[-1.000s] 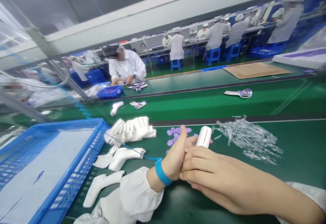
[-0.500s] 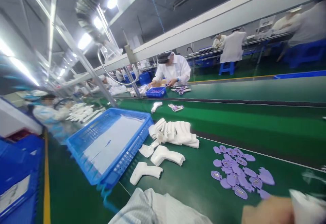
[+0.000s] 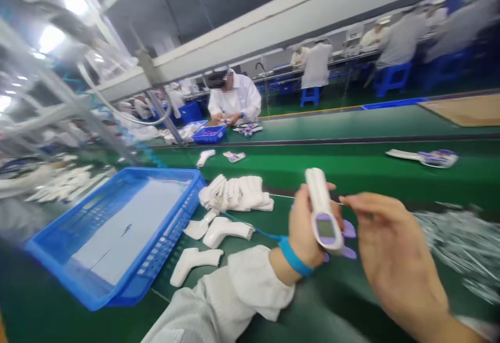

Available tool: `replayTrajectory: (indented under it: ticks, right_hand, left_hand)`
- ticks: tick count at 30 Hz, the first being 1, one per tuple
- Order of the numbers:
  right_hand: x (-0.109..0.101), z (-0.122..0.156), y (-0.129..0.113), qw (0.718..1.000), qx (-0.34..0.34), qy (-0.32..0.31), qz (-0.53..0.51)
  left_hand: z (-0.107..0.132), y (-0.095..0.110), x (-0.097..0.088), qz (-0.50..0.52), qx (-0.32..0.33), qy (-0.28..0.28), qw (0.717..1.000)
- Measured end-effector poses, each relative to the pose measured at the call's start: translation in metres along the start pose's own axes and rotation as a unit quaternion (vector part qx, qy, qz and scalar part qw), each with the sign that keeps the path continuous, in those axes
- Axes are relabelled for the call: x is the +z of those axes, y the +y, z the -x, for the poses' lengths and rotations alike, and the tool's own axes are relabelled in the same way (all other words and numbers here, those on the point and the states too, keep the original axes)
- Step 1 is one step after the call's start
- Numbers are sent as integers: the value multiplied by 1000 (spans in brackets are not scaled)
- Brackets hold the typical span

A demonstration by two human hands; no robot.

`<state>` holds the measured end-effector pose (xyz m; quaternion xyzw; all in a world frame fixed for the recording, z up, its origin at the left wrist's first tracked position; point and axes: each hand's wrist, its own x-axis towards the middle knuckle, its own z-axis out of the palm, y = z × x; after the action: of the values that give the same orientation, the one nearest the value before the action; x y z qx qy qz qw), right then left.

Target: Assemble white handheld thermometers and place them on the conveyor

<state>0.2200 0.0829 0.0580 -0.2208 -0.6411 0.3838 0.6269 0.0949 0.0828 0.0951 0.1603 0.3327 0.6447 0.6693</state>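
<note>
Holding a white gadget (image 3: 317,189) right out front, the left hand (image 3: 301,223) has its fingers closed around the body, the small screen (image 3: 325,228) facing up toward us. And look at the right hand (image 3: 398,259), just beside it: fingers stretched out and slightly bent, tips near the gadget; whether they pinch anything small, I can't tell. On the left wrist sits a blue band (image 3: 294,257), a thin cord (image 3: 250,226) trailing off it to the left.

Below the gadget, purple pieces (image 3: 349,228) peek out on the green desk (image 3: 332,312). Out to the right, a blurry heap of clear plastic pieces (image 3: 457,244)! To the left, a stack of white shells (image 3: 244,192), with loose white shells (image 3: 191,265) lying nearer, and beside them the big blue basket (image 3: 172,241), a white sheet (image 3: 136,218) inside.

Farther out, a white and purple part (image 3: 433,158) lies on the green strip (image 3: 332,158), and across it a person in white (image 3: 242,96) bends behind a small blue basket (image 3: 209,136).
</note>
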Motion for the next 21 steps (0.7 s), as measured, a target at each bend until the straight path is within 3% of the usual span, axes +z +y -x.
replayTrajectory:
  ticks: [2,5,11,18,21]
  right_hand:
    - [6,-15,0,998,30,43,-22]
    - [12,-18,5,994,96,31,-28]
    - [25,1,0,983,181,7,-24]
    - [33,16,-1,985,174,17,3]
    - [27,6,6,988,154,-12,27]
  left_hand:
    - [-2,10,-1,41,-21,2,999]
    - [2,16,-5,53,-19,-15,998]
    - [10,1,-5,86,-68,-48,993]
    - [17,-13,-5,25,-34,-14,999]
    - [12,-13,-9,-14,-2,-2,1000]
